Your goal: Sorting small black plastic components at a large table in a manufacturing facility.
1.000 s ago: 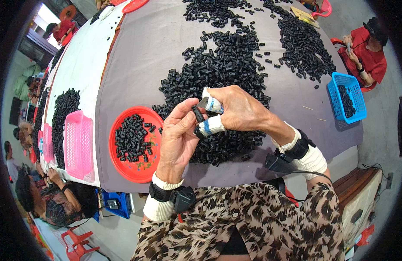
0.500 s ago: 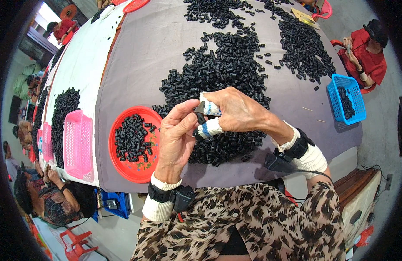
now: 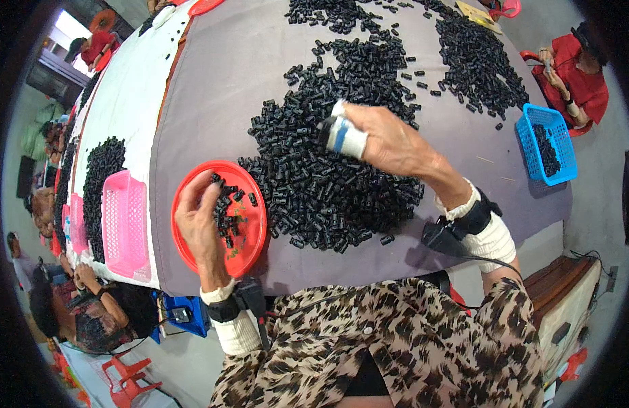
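My left hand (image 3: 198, 228) hovers over a round red plate (image 3: 252, 231), its thumb and fingers apart with nothing visible between them. Small black cylindrical plastic parts (image 3: 226, 207) lie in the plate, along with green scraps. To the right, my right hand (image 3: 389, 139) is above a big heap of the same black parts (image 3: 328, 197), its fingers curled closed. White and blue wrapping covers its thumb and a finger. Something dark shows at those fingertips, but blur keeps me from making it out.
A blue basket (image 3: 569, 166) with black parts stands at the right table edge, near a seated person in red (image 3: 580, 75). Pink baskets (image 3: 124, 228) line the left, beside another heap (image 3: 103, 166). More parts (image 3: 477, 64) are spread farther back.
My hands have moved apart from where they met over the heap. The left has gone left and down to the red plate; the right has risen slightly over the heap.
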`<state>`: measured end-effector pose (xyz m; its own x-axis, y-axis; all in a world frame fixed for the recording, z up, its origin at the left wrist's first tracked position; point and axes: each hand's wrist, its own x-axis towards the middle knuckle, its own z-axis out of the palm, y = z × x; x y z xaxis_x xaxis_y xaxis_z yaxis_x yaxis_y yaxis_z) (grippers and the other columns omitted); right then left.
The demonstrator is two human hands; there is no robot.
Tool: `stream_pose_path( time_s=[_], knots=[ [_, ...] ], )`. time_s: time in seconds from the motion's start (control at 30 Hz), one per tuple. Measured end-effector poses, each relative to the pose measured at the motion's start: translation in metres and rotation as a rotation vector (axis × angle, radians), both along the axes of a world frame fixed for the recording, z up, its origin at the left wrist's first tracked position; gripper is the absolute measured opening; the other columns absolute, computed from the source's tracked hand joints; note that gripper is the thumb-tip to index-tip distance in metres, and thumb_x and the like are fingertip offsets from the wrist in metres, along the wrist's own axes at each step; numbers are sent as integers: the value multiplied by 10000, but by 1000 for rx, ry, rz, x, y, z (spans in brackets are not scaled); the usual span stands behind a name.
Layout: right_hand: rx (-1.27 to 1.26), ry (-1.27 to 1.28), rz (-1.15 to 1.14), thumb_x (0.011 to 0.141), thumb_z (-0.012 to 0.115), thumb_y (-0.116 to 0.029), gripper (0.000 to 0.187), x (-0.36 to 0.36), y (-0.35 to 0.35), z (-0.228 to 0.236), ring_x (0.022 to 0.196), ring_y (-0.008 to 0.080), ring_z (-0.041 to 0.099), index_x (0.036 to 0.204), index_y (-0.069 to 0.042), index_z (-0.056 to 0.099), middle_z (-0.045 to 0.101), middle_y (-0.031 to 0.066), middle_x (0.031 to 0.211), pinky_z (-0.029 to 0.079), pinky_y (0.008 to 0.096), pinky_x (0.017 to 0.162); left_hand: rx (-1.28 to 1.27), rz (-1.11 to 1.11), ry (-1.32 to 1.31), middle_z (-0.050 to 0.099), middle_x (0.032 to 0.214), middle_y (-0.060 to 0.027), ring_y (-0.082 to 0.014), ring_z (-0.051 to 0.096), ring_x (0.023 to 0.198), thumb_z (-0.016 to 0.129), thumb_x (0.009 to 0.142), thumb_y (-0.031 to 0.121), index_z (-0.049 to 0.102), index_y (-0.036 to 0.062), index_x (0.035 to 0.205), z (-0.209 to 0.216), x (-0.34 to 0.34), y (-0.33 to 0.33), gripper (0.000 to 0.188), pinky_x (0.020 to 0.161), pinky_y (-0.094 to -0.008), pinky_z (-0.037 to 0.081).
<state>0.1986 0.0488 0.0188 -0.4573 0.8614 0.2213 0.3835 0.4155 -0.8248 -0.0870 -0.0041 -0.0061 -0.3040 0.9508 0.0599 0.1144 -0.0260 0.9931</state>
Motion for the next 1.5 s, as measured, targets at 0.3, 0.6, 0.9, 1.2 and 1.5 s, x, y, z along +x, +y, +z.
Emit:
stream_pose_path(
  time_s=[0.3,0.6,0.9,1.2,1.5],
  knots=[
    [-129,-28,-141,773,587,-196,203,17,-4,-7,548,220,485,799,4,561,564,121,648,411,347,562,-28,-441,478,598,817,-44,-113,545,719,659,759,89,641,20,882,-45,85,8,143,629,-250,440],
    [-245,-32,-192,759,561,-169,177,42,-14,-18,545,182,503,778,7,556,563,120,625,402,328,532,183,-662,933,520,769,-119,-291,525,794,679,705,138,618,19,868,-73,135,23,211,692,-385,437],
    [-313,61,-137,801,554,-139,112,35,-16,-27,436,47,420,871,-55,575,467,-34,576,340,217,399,124,-613,668,605,777,-93,-203,591,707,627,745,73,617,13,852,-74,117,31,124,636,-293,462],
    [-156,244,-33,753,682,-132,229,-24,-8,40,600,49,439,888,-8,545,508,-25,646,399,227,533,-109,-491,-952,623,928,-130,-187,614,753,547,855,60,538,-14,1080,37,73,18,237,684,-304,520],
    [-59,276,122,780,642,-132,181,-43,-6,61,589,59,454,887,-32,535,523,-1,641,404,233,529,-37,-504,-933,608,871,-61,-128,572,713,546,860,54,548,-23,1075,48,73,8,228,648,-274,474]
  ],
)
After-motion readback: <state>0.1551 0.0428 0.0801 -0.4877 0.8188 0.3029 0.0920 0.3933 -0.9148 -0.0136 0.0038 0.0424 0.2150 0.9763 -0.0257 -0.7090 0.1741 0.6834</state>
